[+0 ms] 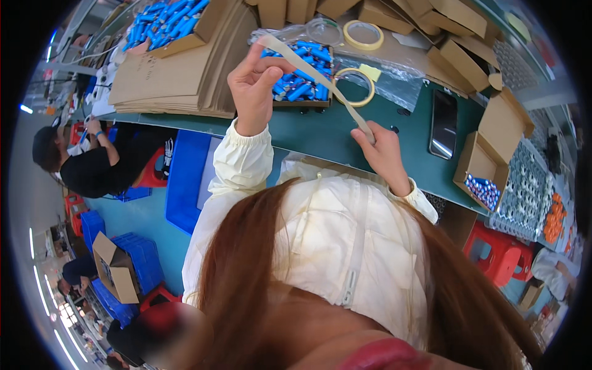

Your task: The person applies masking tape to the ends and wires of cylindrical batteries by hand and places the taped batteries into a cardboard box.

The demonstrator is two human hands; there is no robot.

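A strip of cream masking tape (317, 75) is stretched taut between my two hands, above the green worktable (407, 126). My left hand (251, 92) is raised, its fingertips pinching the strip's upper end. Lower and to the right, my right hand (385, 154) pinches the other end between thumb and fingers. Behind the strip stands a shallow cardboard box (308, 103) full of blue cylindrical cells (316, 58). One tape roll (372, 92) lies just right of that box, and a second roll (364, 44) lies farther back.
Flattened cardboard (166, 80) is stacked at left beside another box of blue cells (169, 23). A black phone (443, 120) lies at right, near an open carton (478, 161) with small cells. Folded boxes (456, 49) fill the back. A seated co-worker (92, 163) is at far left.
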